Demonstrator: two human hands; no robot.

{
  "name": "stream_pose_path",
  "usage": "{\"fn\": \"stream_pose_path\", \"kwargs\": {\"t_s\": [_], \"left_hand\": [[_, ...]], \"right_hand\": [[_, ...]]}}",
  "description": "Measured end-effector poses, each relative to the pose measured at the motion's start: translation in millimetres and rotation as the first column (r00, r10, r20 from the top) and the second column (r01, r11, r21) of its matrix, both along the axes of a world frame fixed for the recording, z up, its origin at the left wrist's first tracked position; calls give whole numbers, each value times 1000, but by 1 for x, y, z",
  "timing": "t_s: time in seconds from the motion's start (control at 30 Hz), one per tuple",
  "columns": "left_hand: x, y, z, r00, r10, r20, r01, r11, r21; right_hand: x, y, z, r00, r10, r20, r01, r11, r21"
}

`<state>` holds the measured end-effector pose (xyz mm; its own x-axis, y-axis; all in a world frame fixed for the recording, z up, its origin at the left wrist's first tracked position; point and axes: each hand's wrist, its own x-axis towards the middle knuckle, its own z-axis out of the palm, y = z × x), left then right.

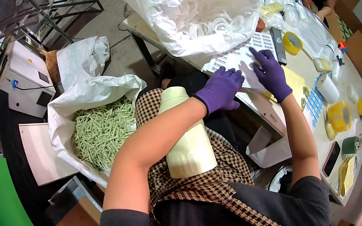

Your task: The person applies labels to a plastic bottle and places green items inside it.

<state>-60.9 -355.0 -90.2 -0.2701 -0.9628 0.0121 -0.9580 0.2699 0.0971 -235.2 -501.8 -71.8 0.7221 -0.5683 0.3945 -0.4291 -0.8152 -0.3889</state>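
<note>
Left purple-gloved hand (222, 88) is lying flat, fingers spread, pinning the white paper label sheet (241, 58) on the table edge (296, 77) while right gloved hand (270, 72) is peeling with narrowed fingertips; cream plastic bottle (187, 135) is resting in the lap.

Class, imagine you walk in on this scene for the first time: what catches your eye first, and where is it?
Two purple-gloved hands, the left hand and the right hand, rest on a sheet of small labels at the table's near edge. A cream plastic bottle stands upright on the person's checked lap, under the left forearm. To the left, a white sack brims with pale green sticks.
</note>
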Motion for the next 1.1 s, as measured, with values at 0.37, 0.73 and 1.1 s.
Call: {"fn": "stream_pose_path", "kwargs": {"t_s": [0.37, 0.73, 1.1], "left_hand": [[3, -2, -1, 997, -35, -74, 34, 999, -12], [39, 12, 42, 932, 0, -362, -14, 999, -35], [94, 163, -28, 332, 213, -919, -425, 903, 56]], "right_hand": [[32, -7, -24, 979, -123, -164, 127, 992, 16], [-1, -45, -14, 738, -459, 495, -206, 545, 813], [17, 229, 6, 950, 255, 182, -236, 965, -117]]}}
